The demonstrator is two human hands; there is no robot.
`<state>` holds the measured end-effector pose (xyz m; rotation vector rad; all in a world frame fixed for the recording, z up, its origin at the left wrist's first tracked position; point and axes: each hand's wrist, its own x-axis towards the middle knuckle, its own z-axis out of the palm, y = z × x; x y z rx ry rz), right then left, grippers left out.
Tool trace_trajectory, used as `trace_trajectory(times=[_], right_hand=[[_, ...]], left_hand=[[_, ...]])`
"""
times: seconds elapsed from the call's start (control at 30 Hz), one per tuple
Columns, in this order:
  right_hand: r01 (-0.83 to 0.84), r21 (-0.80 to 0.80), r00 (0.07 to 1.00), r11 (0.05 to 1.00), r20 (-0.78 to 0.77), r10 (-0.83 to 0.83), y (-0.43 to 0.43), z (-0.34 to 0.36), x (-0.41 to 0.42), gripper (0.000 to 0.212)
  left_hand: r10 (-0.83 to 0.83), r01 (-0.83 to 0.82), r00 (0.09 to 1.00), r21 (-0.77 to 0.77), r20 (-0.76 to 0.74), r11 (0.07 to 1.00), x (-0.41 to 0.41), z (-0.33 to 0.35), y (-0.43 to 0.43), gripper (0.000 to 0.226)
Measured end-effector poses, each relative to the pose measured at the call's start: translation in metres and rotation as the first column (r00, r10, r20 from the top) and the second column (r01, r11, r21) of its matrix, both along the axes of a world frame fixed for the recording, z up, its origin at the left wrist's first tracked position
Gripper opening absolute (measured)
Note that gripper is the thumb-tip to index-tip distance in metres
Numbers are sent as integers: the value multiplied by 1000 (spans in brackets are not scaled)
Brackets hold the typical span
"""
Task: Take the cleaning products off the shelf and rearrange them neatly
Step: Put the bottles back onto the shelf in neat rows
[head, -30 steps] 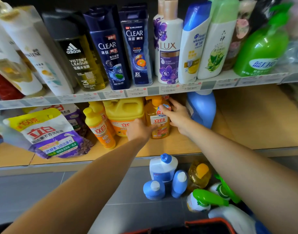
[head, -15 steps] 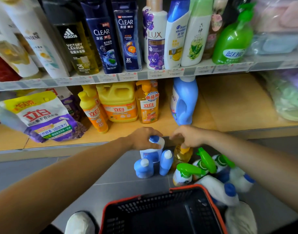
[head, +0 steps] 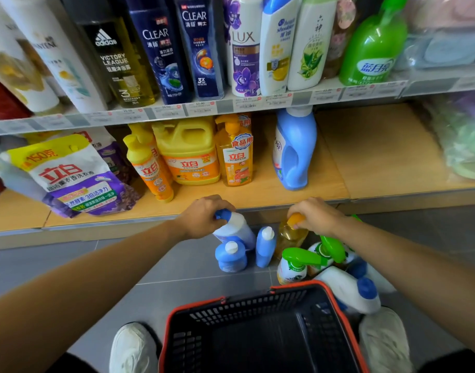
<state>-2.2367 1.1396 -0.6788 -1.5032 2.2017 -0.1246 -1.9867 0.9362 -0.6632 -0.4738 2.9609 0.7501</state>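
Observation:
My left hand (head: 202, 215) grips the blue-capped top of a white bottle (head: 237, 230) tilted above the floor. My right hand (head: 316, 215) holds the orange cap of a yellow detergent bottle (head: 290, 236). Around them on the floor stand two small blue bottles (head: 231, 255) (head: 265, 246), green-trigger spray bottles (head: 298, 261) and a lying white jug with a blue cap (head: 352, 290). On the lower wooden shelf (head: 258, 195) stand orange-yellow detergent bottles (head: 147, 165), a yellow jug (head: 189, 154), a pump bottle (head: 235, 154), a blue laundry bottle (head: 295, 152) and a purple refill pouch (head: 72, 179).
A black basket with an orange rim (head: 260, 329) sits between my white shoes (head: 132, 348). The upper shelf (head: 231, 105) holds shampoo and body wash bottles and a green pump bottle (head: 371, 47). Wrapped green and purple packs (head: 462, 146) fill the lower shelf's right end.
Both hands left the pump bottle on the lower shelf and dropped to the floor group. The left hand took the white bottle's top and tilted it; the right took the yellow bottle's cap.

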Motion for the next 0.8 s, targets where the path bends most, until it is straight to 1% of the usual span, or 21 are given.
trace_trajectory(times=[0.13,0.23,0.3,0.37,0.47,0.57,0.67,0.8], right_hand=[[60,-155,998,986,-27,-65,-1,39,-4,21],[49,-220,993,974,-91,-71,-8,86,-8,21],[63,-294,987,954,-124,-104,-16,120,-9,18],[91,-390,986,916,-92,-138,-25,152,-8,16],[138,-491,990,860,47,-133,-40,182,1,13],[192,-520,980,832,138,-141,-57,183,13,17],[229,-516,972,826,165,-166,-74,161,28,17],[221,-537,971,814,48,-232,-94,124,47,22]], left_hand=[[34,-34,999,-23,-12,999,8,-1,-10,37],[72,-70,997,-79,21,994,13,0,-18,37],[118,-113,992,-115,38,987,18,1,-24,38],[164,-158,985,-119,47,980,23,3,-28,37],[206,-200,977,-86,62,976,32,3,-30,36],[234,-230,970,-55,71,972,41,3,-32,36],[244,-243,967,-27,72,970,46,2,-33,35],[194,-194,981,3,28,981,37,1,-25,33]])
